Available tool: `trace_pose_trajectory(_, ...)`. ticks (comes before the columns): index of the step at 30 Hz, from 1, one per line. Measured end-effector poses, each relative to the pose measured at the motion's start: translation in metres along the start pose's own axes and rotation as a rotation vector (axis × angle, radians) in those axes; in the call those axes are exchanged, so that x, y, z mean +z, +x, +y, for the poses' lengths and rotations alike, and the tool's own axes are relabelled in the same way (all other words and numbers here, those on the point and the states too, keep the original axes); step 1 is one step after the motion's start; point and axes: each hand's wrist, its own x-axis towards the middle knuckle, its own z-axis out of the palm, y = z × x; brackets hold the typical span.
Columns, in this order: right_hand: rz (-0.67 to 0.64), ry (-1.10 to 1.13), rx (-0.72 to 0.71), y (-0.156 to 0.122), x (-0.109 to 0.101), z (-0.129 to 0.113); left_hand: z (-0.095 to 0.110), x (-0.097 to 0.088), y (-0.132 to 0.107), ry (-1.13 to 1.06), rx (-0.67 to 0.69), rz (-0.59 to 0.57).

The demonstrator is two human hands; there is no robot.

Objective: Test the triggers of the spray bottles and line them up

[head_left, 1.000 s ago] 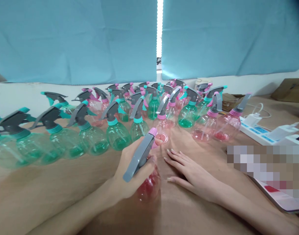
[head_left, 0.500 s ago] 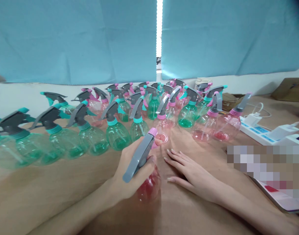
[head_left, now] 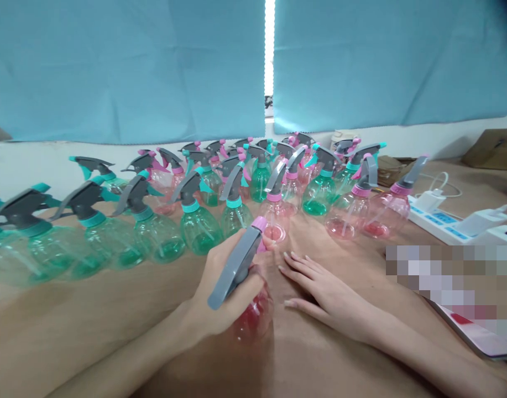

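Note:
My left hand [head_left: 226, 282] is wrapped round the neck of a pink spray bottle [head_left: 253, 320] with a grey and pink trigger head. Its clear round body stands on the brown tabletop [head_left: 311, 354], and part of the neck is hidden by my fingers. To the right of it, my right hand [head_left: 319, 282] lies flat on the table, fingers stretched out, holding nothing. Just beyond the left hand stand a green spray bottle [head_left: 235, 218] and another pink spray bottle [head_left: 273, 215].
Green spray bottles [head_left: 164, 237] form a row on the left, with more green and pink ones behind. Two pink bottles [head_left: 386, 213] stand at the right. Beyond them lie a white power strip [head_left: 439, 221] with plugs and a flat device [head_left: 481, 337], partly blurred out. Blue curtains [head_left: 129, 72] hang behind.

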Motion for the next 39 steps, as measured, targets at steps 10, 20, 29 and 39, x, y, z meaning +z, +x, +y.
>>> trace_pose_trajectory(10, 0.027, 0.008, -0.017, -0.0009, 0.005, 0.0027, 0.0065, -0.0021, 0.0031, 0.018, 0.063, -0.009)
trace_pose_trajectory(20, 0.02, -0.017, -0.022, -0.0014, 0.0041, 0.0021, 0.0027, 0.0005, 0.0012, 0.028, 0.103, 0.012)
trace_pose_trajectory(29, -0.027, -0.043, -0.004, 0.0002, 0.0014, -0.0007, 0.0046, -0.002, 0.0034, -0.03, 0.07, -0.049)
trace_pose_trajectory(39, -0.034, -0.064, -0.006, 0.0003, 0.0019, 0.0011, 0.0086, -0.0011, 0.0052, -0.062, -0.018, -0.02)
